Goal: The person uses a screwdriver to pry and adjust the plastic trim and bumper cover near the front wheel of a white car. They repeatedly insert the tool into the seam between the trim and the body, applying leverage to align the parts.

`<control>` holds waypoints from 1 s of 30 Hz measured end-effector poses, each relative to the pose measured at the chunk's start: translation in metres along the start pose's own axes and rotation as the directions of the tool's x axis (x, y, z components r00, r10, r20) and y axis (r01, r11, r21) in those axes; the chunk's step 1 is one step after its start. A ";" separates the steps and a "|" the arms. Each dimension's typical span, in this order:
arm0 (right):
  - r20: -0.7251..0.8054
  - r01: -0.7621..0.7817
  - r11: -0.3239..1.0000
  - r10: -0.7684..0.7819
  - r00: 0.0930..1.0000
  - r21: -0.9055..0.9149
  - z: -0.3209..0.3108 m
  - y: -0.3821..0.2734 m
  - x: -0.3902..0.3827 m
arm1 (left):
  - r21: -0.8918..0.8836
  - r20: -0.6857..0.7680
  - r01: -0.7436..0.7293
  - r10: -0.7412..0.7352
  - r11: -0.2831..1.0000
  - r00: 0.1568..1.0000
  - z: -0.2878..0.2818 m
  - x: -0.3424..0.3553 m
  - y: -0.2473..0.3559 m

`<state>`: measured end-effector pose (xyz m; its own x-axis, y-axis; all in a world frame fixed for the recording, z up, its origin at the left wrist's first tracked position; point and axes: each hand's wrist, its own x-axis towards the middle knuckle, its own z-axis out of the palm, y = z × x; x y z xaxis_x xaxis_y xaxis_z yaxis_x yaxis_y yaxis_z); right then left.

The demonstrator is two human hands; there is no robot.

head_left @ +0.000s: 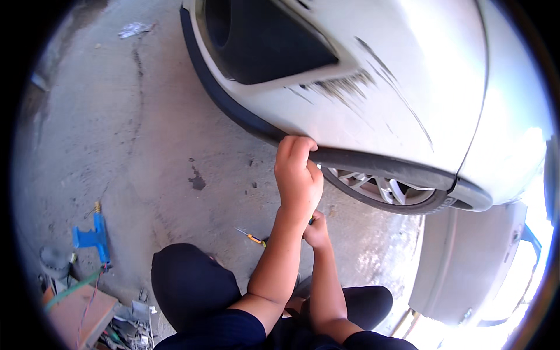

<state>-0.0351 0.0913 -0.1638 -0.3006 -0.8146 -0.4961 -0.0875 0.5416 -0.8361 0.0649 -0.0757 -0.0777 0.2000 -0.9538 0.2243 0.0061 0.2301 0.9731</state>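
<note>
Fingers of my left hand [298, 175] curl over the black plastic trim strip [373, 164] along the scratched white bumper's [361, 99] lower edge, running left-right, while my right hand [317, 230], below it, pinches a partly hidden tool.

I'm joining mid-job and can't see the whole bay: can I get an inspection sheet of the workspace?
Surface: bare concrete floor, cracked, with a dark stain.
Job's things: white bumper, scuffed with dark scrapes; black lower trim; wheel behind it.
Clutter: screwdriver on the floor; blue tool; scraps by a wooden board.
Grippers: left hand grips the trim edge; right hand below it, closed on something small, unclear what.
Cables: thin wires and a green hose, lower left.
Surroundings: detached grey panel, right.
</note>
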 end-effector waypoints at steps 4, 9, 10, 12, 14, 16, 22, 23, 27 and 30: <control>-0.118 -0.060 0.991 0.046 0.992 -0.120 -0.004 -0.041 -0.021 | -0.081 0.001 0.050 -0.050 0.995 0.999 0.002 -0.001 0.008; -0.239 -0.026 0.917 -0.077 0.968 -0.399 -0.017 -0.046 -0.019 | -0.130 0.000 0.094 -0.095 0.987 0.995 0.002 0.001 0.009; -0.241 0.004 0.889 -0.129 0.962 -0.459 -0.019 -0.035 -0.014 | -0.123 0.011 0.095 -0.094 0.988 0.996 0.001 0.001 0.007; -0.240 -0.028 0.839 -0.123 0.963 -0.543 -0.019 -0.021 -0.007 | -0.130 0.022 0.084 -0.082 0.988 0.996 -0.001 0.002 0.004; -0.251 -0.150 0.785 -0.008 0.968 -0.601 -0.019 -0.014 -0.004 | -0.132 0.018 0.081 -0.079 0.988 0.997 -0.001 0.005 0.002; -0.189 -0.082 0.737 -0.062 0.980 -0.671 -0.024 -0.009 0.003 | -0.149 0.015 0.100 -0.099 0.984 0.995 0.001 0.005 0.004; -0.231 -0.054 0.868 -0.071 0.970 -0.494 -0.026 0.022 0.025 | -0.163 -0.009 0.100 -0.103 0.982 0.995 0.005 0.002 0.002; -0.247 -0.054 0.891 -0.066 0.967 -0.450 -0.026 0.029 0.026 | -0.159 0.003 0.112 -0.113 0.981 0.994 0.005 0.002 0.003; -0.289 -0.006 0.966 -0.071 0.955 -0.258 -0.027 0.052 0.046 | -0.162 0.026 0.150 -0.148 0.975 0.989 0.004 0.004 0.003; -0.311 0.029 0.994 -0.062 0.948 -0.109 -0.031 0.063 0.056 | -0.150 0.016 0.130 -0.129 0.980 0.991 0.004 0.006 0.007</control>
<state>-0.0868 0.0860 -0.2374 -0.5751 -0.7413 -0.3459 -0.1996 0.5372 -0.8195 0.0621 -0.0810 -0.0697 0.1823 -0.9784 0.0973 0.1793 0.1304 0.9751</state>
